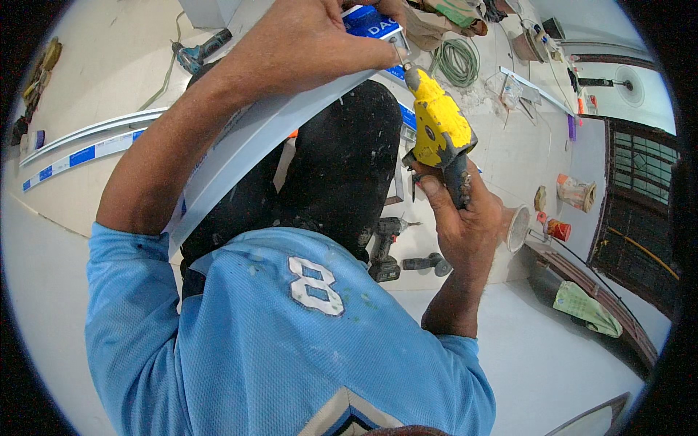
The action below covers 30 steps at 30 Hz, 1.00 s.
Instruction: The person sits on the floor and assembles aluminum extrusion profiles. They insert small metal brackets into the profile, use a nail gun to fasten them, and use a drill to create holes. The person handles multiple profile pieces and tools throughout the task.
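A long white profile with blue printed film slants across my lap from my left upper arm to my left hand. My left hand is closed round its far end, the thumb laid along the near side and the other fingers partly cut off by the top edge. In my right hand is a worn yellow drill with a dark handle. Its front end points away from me, the tip at the profile's end beside my left thumb. Whether the bit has entered the profile cannot be made out.
On the floor lie a black cordless driver, a small grey tool and a teal cordless drill. Blue-marked strips stretch along the left. Beyond my knees is a coiled green hose; a red can stands right.
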{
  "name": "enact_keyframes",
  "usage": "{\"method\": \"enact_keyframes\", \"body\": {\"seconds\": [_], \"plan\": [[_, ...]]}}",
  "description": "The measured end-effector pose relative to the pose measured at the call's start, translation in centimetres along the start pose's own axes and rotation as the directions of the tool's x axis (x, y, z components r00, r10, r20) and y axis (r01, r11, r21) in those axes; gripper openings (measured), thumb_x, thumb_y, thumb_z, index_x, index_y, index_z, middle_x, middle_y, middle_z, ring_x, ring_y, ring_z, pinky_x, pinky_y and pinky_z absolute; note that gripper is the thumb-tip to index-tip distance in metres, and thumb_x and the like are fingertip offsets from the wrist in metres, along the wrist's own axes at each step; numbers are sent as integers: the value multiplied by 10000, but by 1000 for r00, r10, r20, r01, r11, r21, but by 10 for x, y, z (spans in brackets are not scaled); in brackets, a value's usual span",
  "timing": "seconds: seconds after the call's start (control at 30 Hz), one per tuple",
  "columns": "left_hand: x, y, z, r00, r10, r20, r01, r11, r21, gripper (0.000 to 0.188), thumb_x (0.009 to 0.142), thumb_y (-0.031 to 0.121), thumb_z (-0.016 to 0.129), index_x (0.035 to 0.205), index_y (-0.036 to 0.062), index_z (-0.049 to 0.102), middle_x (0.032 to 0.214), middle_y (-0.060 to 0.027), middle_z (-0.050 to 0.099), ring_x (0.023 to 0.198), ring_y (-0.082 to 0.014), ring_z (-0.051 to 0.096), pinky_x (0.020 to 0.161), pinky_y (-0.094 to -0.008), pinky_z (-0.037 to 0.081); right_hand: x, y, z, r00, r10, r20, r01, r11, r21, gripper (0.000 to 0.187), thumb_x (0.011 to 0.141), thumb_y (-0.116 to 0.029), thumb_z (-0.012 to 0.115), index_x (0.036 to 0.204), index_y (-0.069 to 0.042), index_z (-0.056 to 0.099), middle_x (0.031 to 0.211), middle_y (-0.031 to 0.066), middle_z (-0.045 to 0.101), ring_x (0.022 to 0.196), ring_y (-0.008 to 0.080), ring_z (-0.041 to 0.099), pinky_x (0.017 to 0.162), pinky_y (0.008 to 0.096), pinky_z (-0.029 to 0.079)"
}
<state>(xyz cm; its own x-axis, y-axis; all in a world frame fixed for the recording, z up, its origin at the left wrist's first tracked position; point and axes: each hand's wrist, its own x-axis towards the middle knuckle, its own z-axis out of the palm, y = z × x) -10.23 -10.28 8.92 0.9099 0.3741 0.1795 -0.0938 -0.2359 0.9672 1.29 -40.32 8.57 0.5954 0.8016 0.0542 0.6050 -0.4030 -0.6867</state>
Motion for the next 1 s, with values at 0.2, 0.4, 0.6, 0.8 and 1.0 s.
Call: {"method": "enact_keyframes", "body": {"seconds": [0.2, 0.4, 0.6, 0.8, 1.0], "plan": [[-2, 1, 2, 999, -41, 13, 41, 999, -1, 266, 912, 126, 863, 1102, 6, 723, 965, -53, 692, 919, -112, 639, 832, -275, 511, -1, -2, -1, 1000, 5, 7, -5, 999, -33, 549, 981, -173, 860, 1493, -68, 692, 1118, 185, 850, 971, 249, 847, 825, 378, 644], [1, -4, 5, 999, 26, -26, -25, 999, 31, 264, 897, 129, 851, 1086, 1, 718, 946, -56, 684, 910, -120, 639, 825, -281, 511, -3, 0, 0, 999, -30, -20, 28, 998, -58, 548, 980, -185, 862, 1485, -56, 694, 1102, 193, 849, 960, 257, 848, 810, 386, 642], [3, 4, 5, 998, -58, -8, 59, 996, 69, 248, 891, 118, 837, 1067, -7, 716, 939, -69, 684, 906, -127, 645, 836, -290, 518, -3, -4, -2, 1000, 2, -4, -2, 997, -83, 546, 984, -193, 860, 1482, -44, 693, 1098, 193, 848, 953, 262, 848, 807, 401, 644], [2, 12, 7, 990, -137, -25, 139, 989, 58, 242, 890, 119, 840, 1059, -6, 720, 937, -70, 683, 901, -121, 642, 823, -285, 512, -1, -3, -2, 1000, 3, -2, -3, 995, -95, 553, 986, -191, 858, 1493, -50, 685, 1126, 208, 844, 979, 279, 850, 826, 401, 650], [3, 6, 10, 999, -35, -27, 38, 993, 114, 255, 891, 134, 852, 1071, -5, 737, 964, -78, 684, 911, -136, 644, 831, -296, 518, 0, 1, 1, 1000, 19, -4, -20, 997, -73, 578, 991, -184, 854, 1519, -47, 663, 1134, 217, 841, 992, 281, 850, 835, 401, 652]]}}
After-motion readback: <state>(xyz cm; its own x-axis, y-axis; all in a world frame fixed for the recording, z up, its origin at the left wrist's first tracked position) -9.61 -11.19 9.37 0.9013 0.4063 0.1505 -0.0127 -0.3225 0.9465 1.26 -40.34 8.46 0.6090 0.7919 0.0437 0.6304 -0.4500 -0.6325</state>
